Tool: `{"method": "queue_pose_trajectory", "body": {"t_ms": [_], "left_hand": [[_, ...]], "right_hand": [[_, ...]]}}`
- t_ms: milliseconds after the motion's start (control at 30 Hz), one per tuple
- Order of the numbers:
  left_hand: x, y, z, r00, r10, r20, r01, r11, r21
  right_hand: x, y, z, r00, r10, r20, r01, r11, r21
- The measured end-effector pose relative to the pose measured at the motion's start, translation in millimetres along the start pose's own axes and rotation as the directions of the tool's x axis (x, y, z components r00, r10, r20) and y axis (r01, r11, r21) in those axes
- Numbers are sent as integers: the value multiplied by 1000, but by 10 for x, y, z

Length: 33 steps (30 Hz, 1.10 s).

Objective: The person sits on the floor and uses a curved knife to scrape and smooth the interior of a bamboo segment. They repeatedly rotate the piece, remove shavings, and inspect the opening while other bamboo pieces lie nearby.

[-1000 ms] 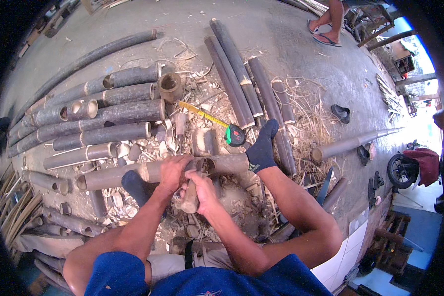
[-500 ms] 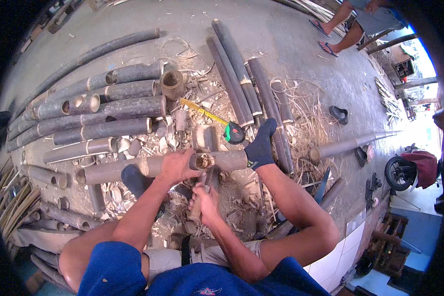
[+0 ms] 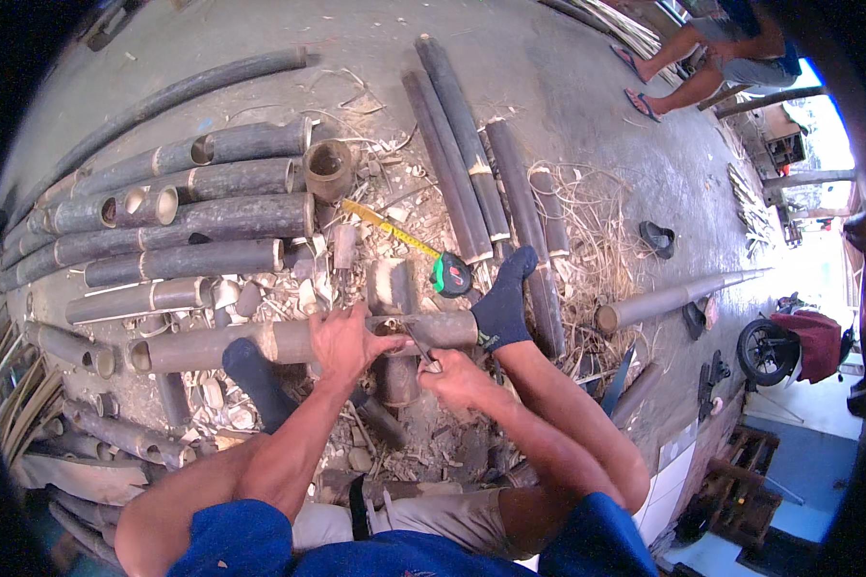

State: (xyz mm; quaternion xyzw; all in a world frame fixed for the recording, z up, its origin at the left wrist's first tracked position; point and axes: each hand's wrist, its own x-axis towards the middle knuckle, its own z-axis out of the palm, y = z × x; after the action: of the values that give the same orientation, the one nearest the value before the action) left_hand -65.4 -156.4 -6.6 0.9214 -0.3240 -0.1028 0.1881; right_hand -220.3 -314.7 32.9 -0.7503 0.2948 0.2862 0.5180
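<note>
Head view: left hand (image 3: 342,341) is clasped over a long bamboo pole (image 3: 260,343) lying crosswise on the ground. Right hand (image 3: 455,377), just right of that grip, is closed around a thin blade (image 3: 412,342) set against the pole. A socked foot (image 3: 503,303) pins the pole's right end; a tape measure (image 3: 450,273) lies just beyond.

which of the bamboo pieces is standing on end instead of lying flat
The short bamboo ring by the top of the stacked poles; its open mouth faces up, the rest lie flat.
</note>
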Motion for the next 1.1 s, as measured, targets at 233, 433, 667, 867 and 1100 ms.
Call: {"method": "queue_pose_trajectory", "body": {"t_ms": [233, 433, 667, 867, 1100], "left_hand": [[4, 15, 68, 998, -61, 19, 61, 997, -43], [104, -304, -211, 911, 186, 369, -180, 982, -49], [162, -515, -358, 857, 168, 487, -212, 976, 37], [109, -565, -308, 883, 166, 440, -182, 983, -7], [59, -801, -9, 915, 292, 280, -318, 947, 51]], "right_hand": [[483, -388, -655, 946, 4, 325, 140, 898, -418], [304, 11, -145, 993, -50, 108, 65, 988, -140], [100, 82, 869, 988, -96, -118, 129, 939, 319], [104, -513, 1244, 983, 122, -135, 75, 404, 912], [809, -1092, 1091, 977, 200, -71, 155, -442, 883]]}}
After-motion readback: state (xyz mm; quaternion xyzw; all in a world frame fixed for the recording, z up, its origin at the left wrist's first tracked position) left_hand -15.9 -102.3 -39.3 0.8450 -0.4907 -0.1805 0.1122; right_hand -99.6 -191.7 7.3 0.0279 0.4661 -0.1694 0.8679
